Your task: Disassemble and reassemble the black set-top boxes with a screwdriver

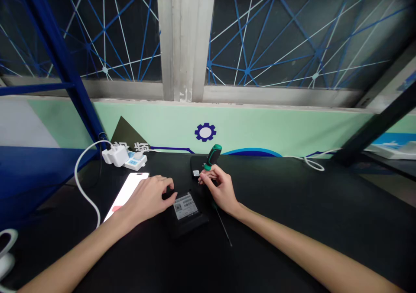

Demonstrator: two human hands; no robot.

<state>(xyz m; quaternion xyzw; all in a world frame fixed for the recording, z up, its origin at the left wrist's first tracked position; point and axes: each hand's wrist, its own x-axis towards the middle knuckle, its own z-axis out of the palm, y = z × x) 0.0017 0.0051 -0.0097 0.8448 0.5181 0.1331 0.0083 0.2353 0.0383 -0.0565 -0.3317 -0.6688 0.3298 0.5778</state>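
My right hand (pixel 222 189) pinches a screwdriver (pixel 213 155) with a green and black handle, low down near its shaft. The handle points up, and the tip is hard to make out. A black device (pixel 190 224) with a white printed label (pixel 185 206) lies on the table. My left hand (pixel 152 197) has its thumb and forefinger curled at the device's left upper edge, gripping it there. A second thin shaft (pixel 225 231), seemingly of another screwdriver, lies below my right hand, which covers its other end. Behind the screwdriver sits a small black box (pixel 195 165) with a white sticker.
A phone with a lit white screen (pixel 125 193) lies partly under my left forearm. Farther back are a white power strip (pixel 135 160) with a plug, and a white cable (pixel 79 184) looping leftward. Another white cable (pixel 313 164) lies at the back right, by the wall.
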